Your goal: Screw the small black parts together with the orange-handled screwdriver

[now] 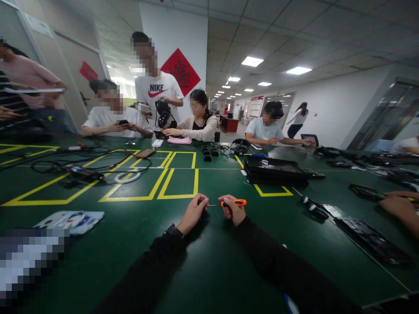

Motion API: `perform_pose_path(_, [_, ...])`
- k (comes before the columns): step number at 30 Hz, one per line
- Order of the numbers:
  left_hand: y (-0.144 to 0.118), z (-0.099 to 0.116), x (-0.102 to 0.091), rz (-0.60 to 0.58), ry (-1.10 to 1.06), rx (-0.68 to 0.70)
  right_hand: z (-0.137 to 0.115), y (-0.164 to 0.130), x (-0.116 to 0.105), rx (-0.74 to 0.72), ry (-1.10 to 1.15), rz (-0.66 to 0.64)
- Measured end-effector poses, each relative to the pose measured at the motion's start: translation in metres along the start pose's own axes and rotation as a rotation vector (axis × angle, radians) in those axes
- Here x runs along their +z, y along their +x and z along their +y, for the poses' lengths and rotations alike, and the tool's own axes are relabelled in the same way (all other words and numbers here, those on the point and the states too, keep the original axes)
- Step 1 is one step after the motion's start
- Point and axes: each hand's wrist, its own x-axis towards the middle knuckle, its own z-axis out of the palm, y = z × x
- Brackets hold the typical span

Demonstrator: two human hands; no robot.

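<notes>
Screwdriver (233,203) gripped by right hand (233,211); left hand (194,213) pinches its tip.

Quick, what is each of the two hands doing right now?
Left hand: closed, fingers pinched at the screwdriver's metal tip; anything small held there is hidden.
Right hand: closed on the orange-handled screwdriver.

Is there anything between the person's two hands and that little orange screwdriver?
Nothing visible. The right hand already grips the orange-handled screwdriver, and the left hand pinches at the tip of its thin shaft, perhaps on some small part too tiny to make out. Only bare green table lies around them.
</notes>
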Motion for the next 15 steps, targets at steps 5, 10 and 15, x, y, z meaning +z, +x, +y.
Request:
perform_pose_path(5, [-0.0003, 0.0012, 0.0004, -0.006, -0.006, -0.008, 0.0022, 0.0005, 0.0007, -0.038, 0.065, 0.011])
perform_pose_path(10, [-0.0014, 0.0057, -0.0004, 0.011, 0.006, -0.029, 0.0022, -0.0022, 0.0011, -0.077, 0.025, -0.067])
perform_pose_path(15, [-0.0008, 0.0048, -0.0004, 0.017, -0.008, -0.030, 0.0006, -0.0033, 0.0009, -0.084, -0.017, -0.091])
